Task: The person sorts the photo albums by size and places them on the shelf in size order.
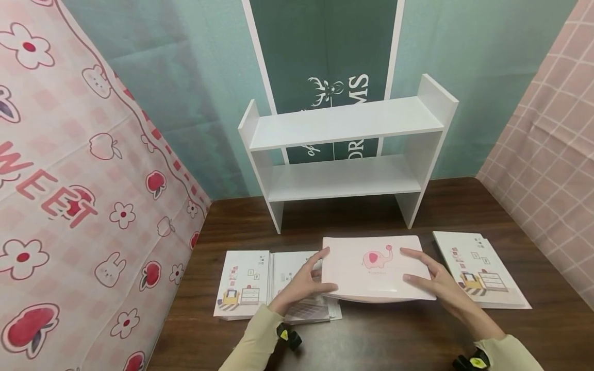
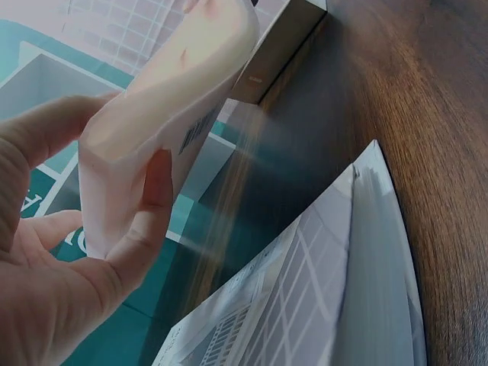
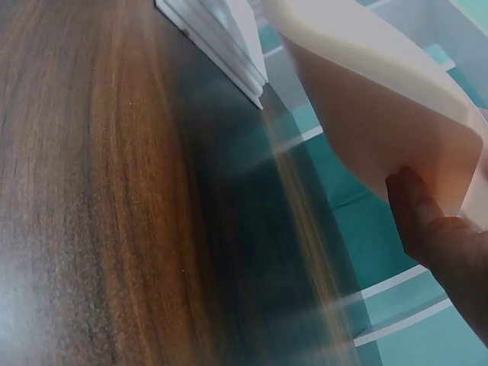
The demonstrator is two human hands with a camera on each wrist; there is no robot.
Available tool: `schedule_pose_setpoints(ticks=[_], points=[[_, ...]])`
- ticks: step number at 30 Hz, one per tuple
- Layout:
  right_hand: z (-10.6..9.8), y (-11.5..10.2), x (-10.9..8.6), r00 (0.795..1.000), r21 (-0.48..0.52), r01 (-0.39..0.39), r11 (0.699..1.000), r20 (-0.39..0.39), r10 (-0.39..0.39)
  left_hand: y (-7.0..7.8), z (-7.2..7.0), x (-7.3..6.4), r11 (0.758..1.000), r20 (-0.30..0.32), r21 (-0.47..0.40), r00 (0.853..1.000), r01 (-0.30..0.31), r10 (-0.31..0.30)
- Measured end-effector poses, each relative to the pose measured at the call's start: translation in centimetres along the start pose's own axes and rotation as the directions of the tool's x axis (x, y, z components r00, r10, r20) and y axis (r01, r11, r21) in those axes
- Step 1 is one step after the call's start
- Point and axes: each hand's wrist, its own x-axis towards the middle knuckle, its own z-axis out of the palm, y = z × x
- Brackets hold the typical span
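Observation:
Above the table, both hands hold a flat pale pink pack (image 1: 371, 278) with a pink elephant printed on top; its exact kind I cannot tell. My left hand (image 1: 299, 283) grips its left end, thumb and fingers on opposite faces. The right end is pinched by my right hand (image 1: 438, 283). A barcode shows on the pack (image 2: 145, 130) in the left wrist view. Under and beside the left hand lie white illustrated books (image 1: 243, 281) in two side-by-side piles, the inner one partly covered by the pack. More white books (image 1: 478, 273) lie right of the right hand.
A white two-tier shelf (image 1: 343, 178) stands at the back of the dark wooden table (image 1: 371, 340), nothing on its boards. Patterned pink cloth (image 1: 106, 206) hangs at the left, pink checked cloth (image 1: 552, 154) at the right, green cloth (image 1: 185, 103) behind.

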Motion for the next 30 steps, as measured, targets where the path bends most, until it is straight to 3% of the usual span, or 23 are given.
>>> schedule_pose_setpoints(ticks=[14, 19, 24, 30], points=[[0.6, 0.2, -0.1, 0.989, -0.062, 0.141, 0.988, -0.040, -0.144, 0.4, -0.6, 0.1, 0.989, 0.022, -0.140, 0.999, -0.046, 0.050], [0.8, 0.2, -0.1, 0.983, -0.051, 0.179, 0.983, -0.038, -0.181, 1.5, -0.8, -0.3, 0.984, 0.041, -0.175, 0.998, -0.041, 0.049], [0.7, 0.0, 0.0, 0.980, -0.094, 0.194, 0.977, -0.036, -0.198, 2.9, -0.9, -0.9, 0.977, 0.075, -0.207, 0.995, -0.049, 0.066], [0.3, -0.3, 0.1, 0.979, -0.162, 0.203, 0.966, -0.004, -0.206, 2.8, -1.1, -0.9, 0.969, 0.090, -0.234, 0.991, -0.073, 0.097]])
